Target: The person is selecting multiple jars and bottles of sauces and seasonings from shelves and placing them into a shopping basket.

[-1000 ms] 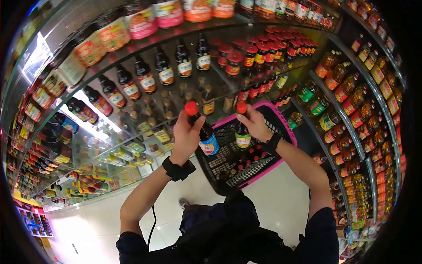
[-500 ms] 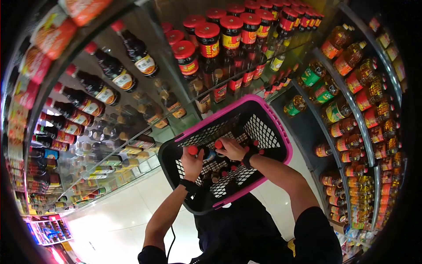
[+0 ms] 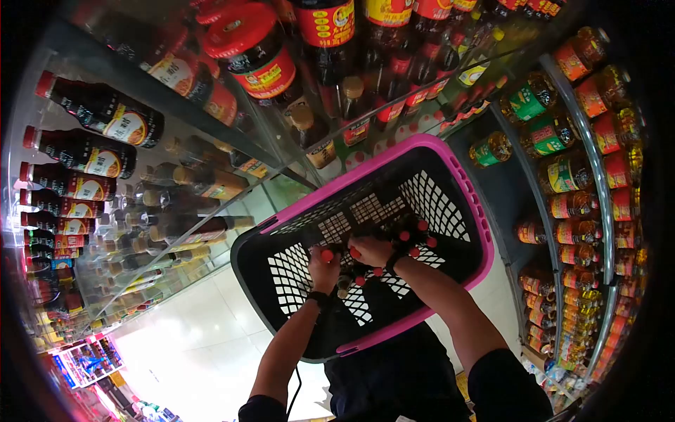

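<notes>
Head view: I see both hands low inside the basket (image 3: 472,204). The left hand (image 3: 325,273) has its fingers clenched around a red-capped bottle (image 3: 327,255). The right hand (image 3: 370,250) grasps a second bottle (image 3: 355,252) just beside it, the two caps nearly touching. Other bottles (image 3: 415,239) stand on the basket's bottom, right of the hands. A stocked shelf (image 3: 253,144) rises behind.

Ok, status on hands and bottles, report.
Left hand grips red-capped bottle, right hand grips second bottle. Both low inside pink-rimmed basket. Other bottles crowd its floor.
</notes>
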Demonstrator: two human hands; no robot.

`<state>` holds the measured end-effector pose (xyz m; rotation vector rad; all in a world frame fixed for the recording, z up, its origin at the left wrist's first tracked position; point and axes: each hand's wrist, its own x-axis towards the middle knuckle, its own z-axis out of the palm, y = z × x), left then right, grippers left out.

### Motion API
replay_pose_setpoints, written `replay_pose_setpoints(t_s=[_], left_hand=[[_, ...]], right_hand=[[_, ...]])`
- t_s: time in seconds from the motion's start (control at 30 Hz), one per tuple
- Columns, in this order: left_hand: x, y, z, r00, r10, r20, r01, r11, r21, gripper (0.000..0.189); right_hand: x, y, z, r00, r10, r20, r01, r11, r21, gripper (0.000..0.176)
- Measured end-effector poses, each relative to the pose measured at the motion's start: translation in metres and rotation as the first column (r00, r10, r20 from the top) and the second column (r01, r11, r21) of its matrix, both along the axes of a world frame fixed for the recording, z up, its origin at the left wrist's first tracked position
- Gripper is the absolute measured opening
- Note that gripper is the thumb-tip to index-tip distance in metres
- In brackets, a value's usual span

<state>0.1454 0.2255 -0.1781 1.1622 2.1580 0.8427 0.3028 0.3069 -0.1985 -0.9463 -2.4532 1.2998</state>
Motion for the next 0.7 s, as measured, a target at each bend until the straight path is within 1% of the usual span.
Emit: replay_pose_setpoints(t_s=[0.07,0.13,0.17,0.2,0.23,0.27,0.3,0.33,0.37,0.4,0.43,0.47,0.5,0.53,0.57,0.6,0.63,0.67,0.7], left_hand=[[0.003,-0.001,-0.013,1.000,-0.009,0.025,0.010,1.000,-0.008,0.032],[0.007,-0.002,-0.022,0.999,-0.016,0.049,0.017,1.000,-0.012,0.032],[0.009,-0.003,-0.024,0.999,-0.030,0.015,0.030,0.999,-0.025,0.033],[0.012,-0.003,-0.026,0.999,-0.044,-0.018,0.043,0.998,-0.038,0.033],[0.013,-0.003,-0.028,0.999,-0.040,-0.015,0.039,0.998,-0.045,0.033],[0.015,-0.004,-0.033,0.999,-0.018,0.041,0.019,0.999,-0.036,0.034],[0.016,-0.004,-0.037,0.995,0.004,0.096,-0.001,1.000,-0.028,0.035],[0.017,-0.005,-0.042,0.995,0.007,0.098,-0.004,0.999,-0.032,0.035],[0.018,-0.006,-0.046,0.991,-0.001,0.132,0.009,0.998,-0.064,0.035],[0.019,-0.007,-0.051,0.986,-0.007,0.167,0.024,0.995,-0.096,0.035],[0.021,-0.008,-0.056,0.986,-0.004,0.169,0.021,0.995,-0.099,0.035],[0.023,-0.008,-0.057,0.989,-0.023,0.147,0.040,0.993,-0.115,0.035],[0.026,-0.009,-0.058,0.991,-0.043,0.126,0.060,0.990,-0.130,0.035],[0.028,-0.009,-0.060,0.991,-0.041,0.127,0.058,0.989,-0.134,0.035],[0.032,-0.009,-0.062,0.989,-0.024,0.144,0.038,0.995,-0.096,0.034],[0.034,-0.010,-0.064,0.987,-0.008,0.161,0.017,0.998,-0.058,0.034],[0.035,-0.011,-0.065,0.987,-0.005,0.162,0.015,0.998,-0.062,0.034],[0.037,-0.013,-0.067,0.985,0.001,0.175,0.013,0.997,-0.075,0.034],[0.038,-0.015,-0.067,0.982,0.007,0.188,0.010,0.996,-0.089,0.033]], right_hand=[[0.001,-0.003,-0.017,1.000,-0.001,0.011,0.001,1.000,0.003,0.025],[0.002,-0.002,-0.026,0.983,0.064,0.173,-0.059,0.998,-0.037,0.037],[0.002,-0.002,-0.026,0.982,0.070,0.175,-0.063,0.997,-0.044,0.037],[0.004,-0.001,-0.026,0.987,0.046,0.155,-0.049,0.999,0.016,0.029],[0.005,0.000,-0.026,0.991,0.024,0.132,-0.035,0.997,0.076,0.021],[0.006,0.000,-0.028,0.990,0.029,0.135,-0.039,0.997,0.069,0.021],[0.008,0.001,-0.029,0.997,0.019,0.070,-0.032,0.981,0.193,0.021],[0.009,0.003,-0.031,1.000,0.016,0.002,-0.016,0.949,0.316,0.021],[0.010,0.002,-0.033,1.000,0.019,0.003,-0.019,0.950,0.312,0.021],[0.012,0.000,-0.035,0.999,0.010,0.050,-0.026,0.947,0.321,0.021],[0.013,-0.002,-0.037,0.995,0.002,0.097,-0.034,0.944,0.330,0.021],[0.013,0.000,-0.033,0.995,0.004,0.098,-0.036,0.945,0.326,0.021],[0.014,0.001,-0.029,0.969,0.080,0.232,-0.125,0.975,0.186,0.026],[0.015,0.003,-0.025,0.921,0.171,0.350,-0.195,0.980,0.032,0.031],[0.016,0.001,-0.027,0.920,0.174,0.350,-0.197,0.980,0.028,0.031],[0.018,-0.001,-0.030,0.931,0.155,0.331,-0.187,0.980,0.068,0.031],[0.021,-0.003,-0.033,0.940,0.136,0.312,-0.177,0.978,0.107,0.030],[0.023,-0.007,-0.037,0.940,0.139,0.312,-0.179,0.978,0.103,0.030],[0.024,-0.010,-0.042,0.952,0.097,0.289,-0.143,0.979,0.143,0.030]])
